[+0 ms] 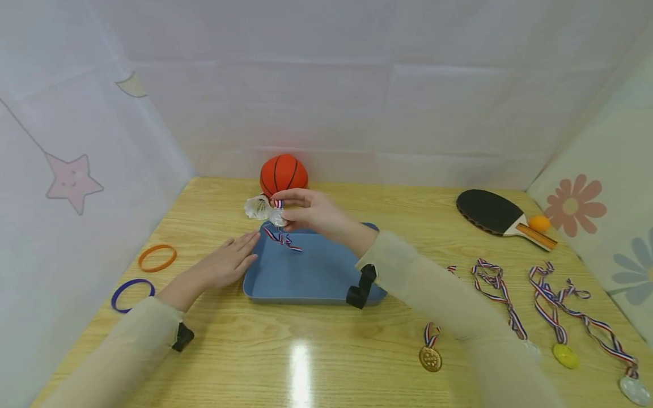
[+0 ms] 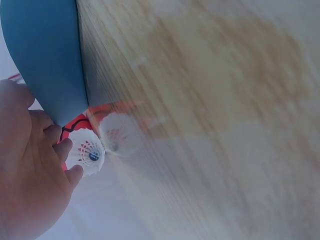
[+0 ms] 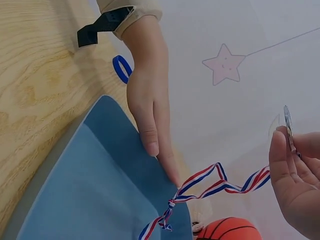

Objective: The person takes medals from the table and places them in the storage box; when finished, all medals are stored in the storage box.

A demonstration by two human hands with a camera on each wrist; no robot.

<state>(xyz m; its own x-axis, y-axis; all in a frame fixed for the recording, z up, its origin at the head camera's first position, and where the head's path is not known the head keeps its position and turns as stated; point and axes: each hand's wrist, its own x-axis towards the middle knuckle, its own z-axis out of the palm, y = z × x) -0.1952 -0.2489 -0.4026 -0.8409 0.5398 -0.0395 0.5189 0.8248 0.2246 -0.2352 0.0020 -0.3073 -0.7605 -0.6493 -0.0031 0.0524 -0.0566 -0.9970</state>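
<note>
Between thumb and fingers my right hand (image 1: 321,216) pinches a silver medal (image 1: 278,218), held above the left rear part of a blue tray (image 1: 316,272). Its red, white and blue ribbon (image 3: 217,185) hangs down over the tray, knotted partway along in the right wrist view. My left hand (image 1: 228,265) lies along the tray's left side, fingers extended with the tips right at the rim. Just behind the tray are a white shuttlecock (image 1: 257,208) and a small orange-red basketball (image 1: 284,174).
Orange (image 1: 153,270) and purple wristbands (image 1: 115,297) lie at the left. Rightward are a black table tennis paddle (image 1: 484,209), an orange ball (image 1: 539,224), a bronze-coloured medal (image 1: 431,358), a yellow medal (image 1: 565,356) and another silver medal (image 1: 635,390). Cloth walls border the table.
</note>
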